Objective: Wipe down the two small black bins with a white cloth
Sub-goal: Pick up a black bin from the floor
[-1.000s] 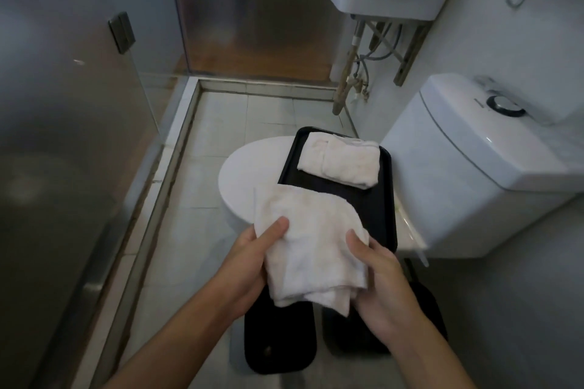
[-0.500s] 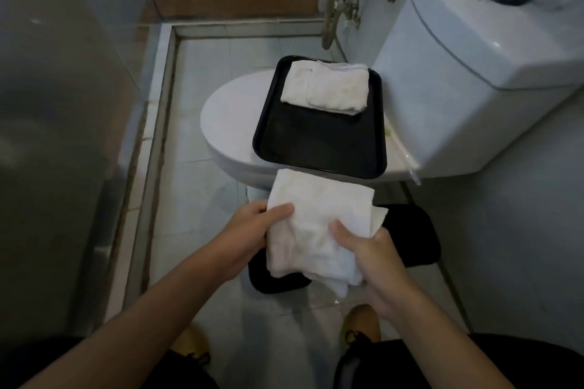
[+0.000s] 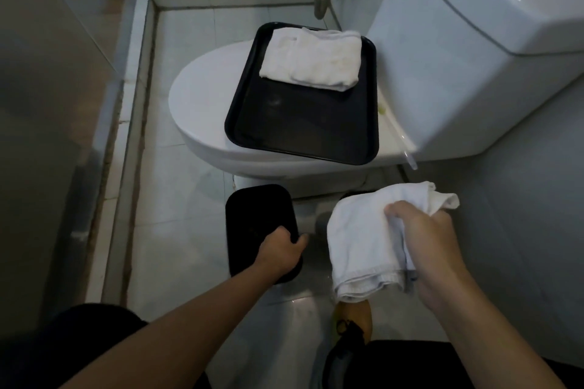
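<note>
White cloth hangs bunched from the right hand, whose fingers curl tightly into its upper folds. Left of those fingers, across a strip of floor tile, the left hand grips the near right edge of a small black bin, fingers curled over its rim. A second black bin is mostly hidden behind the cloth. Beyond both sets of fingertips, a black tray on the toilet lid carries a folded towel.
</note>
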The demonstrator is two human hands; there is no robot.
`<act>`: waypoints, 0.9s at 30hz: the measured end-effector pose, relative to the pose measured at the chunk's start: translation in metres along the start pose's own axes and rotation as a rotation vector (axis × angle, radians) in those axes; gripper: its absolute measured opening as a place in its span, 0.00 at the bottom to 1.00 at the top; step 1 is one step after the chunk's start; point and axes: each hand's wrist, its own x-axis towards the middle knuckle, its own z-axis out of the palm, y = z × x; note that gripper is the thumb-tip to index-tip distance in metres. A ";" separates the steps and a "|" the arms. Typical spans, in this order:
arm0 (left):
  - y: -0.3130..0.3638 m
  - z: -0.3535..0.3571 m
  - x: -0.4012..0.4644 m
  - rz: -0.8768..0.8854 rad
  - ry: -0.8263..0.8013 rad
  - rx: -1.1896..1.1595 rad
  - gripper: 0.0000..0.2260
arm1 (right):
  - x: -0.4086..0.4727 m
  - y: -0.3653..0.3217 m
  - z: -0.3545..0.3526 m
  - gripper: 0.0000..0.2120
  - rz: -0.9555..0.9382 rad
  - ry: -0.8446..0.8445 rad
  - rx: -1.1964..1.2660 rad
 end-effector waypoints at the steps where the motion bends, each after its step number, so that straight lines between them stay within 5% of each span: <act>1: 0.002 0.010 0.003 -0.017 -0.016 0.019 0.20 | 0.002 0.001 -0.002 0.06 0.002 0.000 0.003; 11: -0.004 0.041 0.022 -0.068 -0.027 0.138 0.14 | 0.010 -0.002 0.001 0.08 -0.010 -0.058 -0.011; 16: -0.026 0.024 0.013 -0.072 -0.005 0.139 0.09 | 0.015 -0.006 0.005 0.17 -0.065 -0.098 -0.158; 27: -0.096 -0.037 -0.010 -0.212 0.136 -0.396 0.10 | 0.005 0.006 0.048 0.15 -0.094 -0.239 -0.272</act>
